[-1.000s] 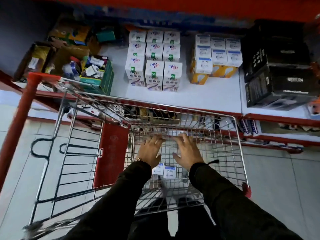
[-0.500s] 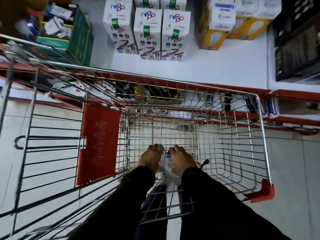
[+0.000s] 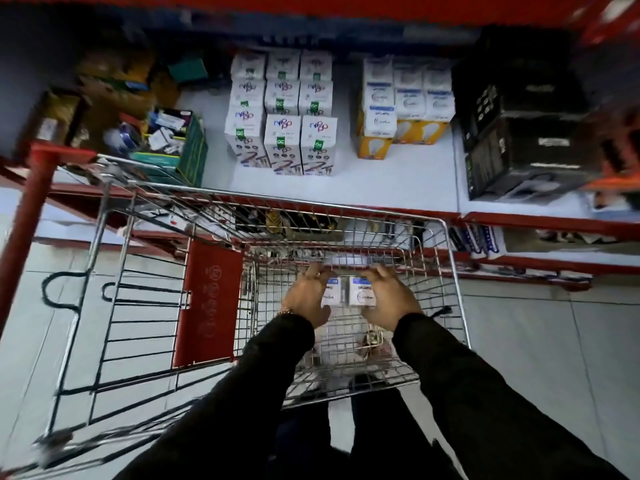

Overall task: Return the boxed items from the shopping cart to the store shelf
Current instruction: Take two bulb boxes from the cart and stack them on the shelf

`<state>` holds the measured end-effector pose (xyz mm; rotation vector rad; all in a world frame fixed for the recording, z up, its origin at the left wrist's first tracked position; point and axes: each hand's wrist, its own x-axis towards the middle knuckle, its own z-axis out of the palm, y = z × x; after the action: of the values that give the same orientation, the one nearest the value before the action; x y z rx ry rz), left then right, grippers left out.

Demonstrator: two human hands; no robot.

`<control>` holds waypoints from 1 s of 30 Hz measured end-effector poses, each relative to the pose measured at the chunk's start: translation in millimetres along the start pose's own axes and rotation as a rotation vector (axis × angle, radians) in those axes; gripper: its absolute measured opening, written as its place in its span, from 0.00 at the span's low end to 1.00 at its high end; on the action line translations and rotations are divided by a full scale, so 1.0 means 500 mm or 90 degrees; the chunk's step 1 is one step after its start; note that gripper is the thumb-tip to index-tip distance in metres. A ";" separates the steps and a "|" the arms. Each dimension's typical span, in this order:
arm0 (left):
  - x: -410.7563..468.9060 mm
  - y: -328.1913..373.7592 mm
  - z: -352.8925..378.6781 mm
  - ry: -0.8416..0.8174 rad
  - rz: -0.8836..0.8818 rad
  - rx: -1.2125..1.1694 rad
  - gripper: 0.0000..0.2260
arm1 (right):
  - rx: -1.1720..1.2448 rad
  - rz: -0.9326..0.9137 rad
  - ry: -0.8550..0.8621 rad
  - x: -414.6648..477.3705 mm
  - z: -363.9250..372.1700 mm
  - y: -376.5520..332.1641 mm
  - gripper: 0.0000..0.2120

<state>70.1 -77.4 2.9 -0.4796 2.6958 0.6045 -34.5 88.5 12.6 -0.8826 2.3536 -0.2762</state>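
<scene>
Two small white boxes with blue bands sit side by side inside the wire shopping cart (image 3: 453, 268). My left hand (image 3: 306, 297) wraps the left box (image 3: 333, 292). My right hand (image 3: 389, 297) wraps the right box (image 3: 362, 291). Both boxes are held above the cart floor, between my palms. On the white shelf (image 3: 398, 181) beyond the cart stand a group of matching white-and-blue boxes over orange bulb cartons (image 3: 405, 98) and a block of white boxes with green labels (image 3: 282, 112).
Black boxes (image 3: 519, 140) fill the shelf's right end. A green carton of loose packets (image 3: 173, 140) and brown boxes stand at the left. A red post (image 3: 27, 230) rises left of the cart. The cart's red child-seat flap (image 3: 207, 303) hangs on its left side. Lower shelves hold more goods.
Both hands went down to the cart floor, closed around the two boxes, and have lifted them. The view tilted down, then back up toward the shelf.
</scene>
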 end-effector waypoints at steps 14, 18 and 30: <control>0.045 0.212 -0.222 0.226 0.138 -0.006 0.24 | -0.020 -0.135 0.214 -0.048 -0.288 0.092 0.34; 0.090 0.258 -0.291 0.255 0.145 0.050 0.30 | -0.088 -0.150 0.272 -0.032 -0.366 0.124 0.34; 0.324 0.347 -0.336 0.222 0.067 0.212 0.28 | -0.077 -0.029 0.225 0.137 -0.479 0.171 0.31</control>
<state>-183.0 -46.7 143.1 -0.3822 3.0841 0.0932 -265.4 104.8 138.5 -1.0148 2.7014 -0.3330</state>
